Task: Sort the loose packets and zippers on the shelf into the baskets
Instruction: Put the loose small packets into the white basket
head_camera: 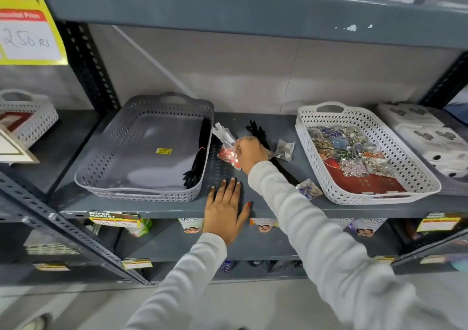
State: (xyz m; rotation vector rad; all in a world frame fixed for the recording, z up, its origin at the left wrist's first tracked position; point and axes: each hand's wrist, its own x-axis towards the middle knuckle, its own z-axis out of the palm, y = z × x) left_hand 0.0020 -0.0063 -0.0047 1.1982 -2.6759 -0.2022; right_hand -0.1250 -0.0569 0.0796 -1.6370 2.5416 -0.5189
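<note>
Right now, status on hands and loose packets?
Right hand grip on red packet between baskets. Left hand flat on shelf edge. Loose black zippers and blue packet still on shelf. Nothing blocking grey basket.

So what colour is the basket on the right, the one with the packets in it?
White basket with a diamond-perforated wall, best seen in the head view.

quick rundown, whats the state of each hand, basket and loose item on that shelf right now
left hand: flat on the shelf edge, empty
right hand: pinching the red packet
grey basket: nearly empty, black zippers along its right wall
white basket: holds many packets
loose zippers: on the shelf, partly under the right hand
blue packet: loose beside the white basket
</note>
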